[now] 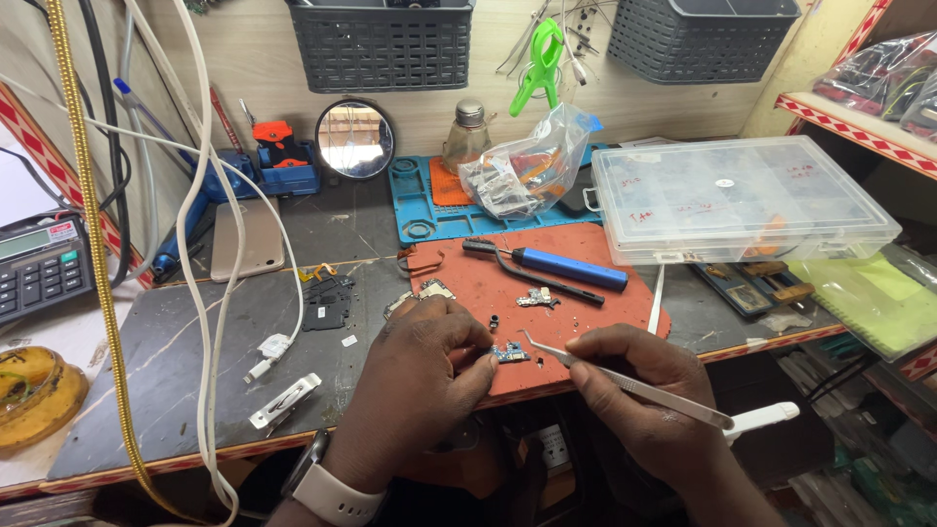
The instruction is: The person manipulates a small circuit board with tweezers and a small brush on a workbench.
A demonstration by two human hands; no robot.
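My left hand (415, 376) pinches a small blue circuit board (509, 352) at the near edge of a red work mat (586, 303). My right hand (639, 385) grips metal tweezers (625, 381) whose curved tip hovers just above the right end of the board. More small parts lie on the mat: a tiny board piece (538, 299) and a little black component (494, 320). A blue-handled screwdriver (561, 265) lies across the mat's far side. A white watch (337, 496) is on my left wrist.
A clear plastic compartment box (742, 200) stands at the right. Behind the mat are a blue tray (429, 210), a bag of parts (527, 166), a glass bottle (468, 132) and a round mirror (355, 139). White cables (200, 293), a phone back (247, 239) and a calculator (39, 265) sit left.
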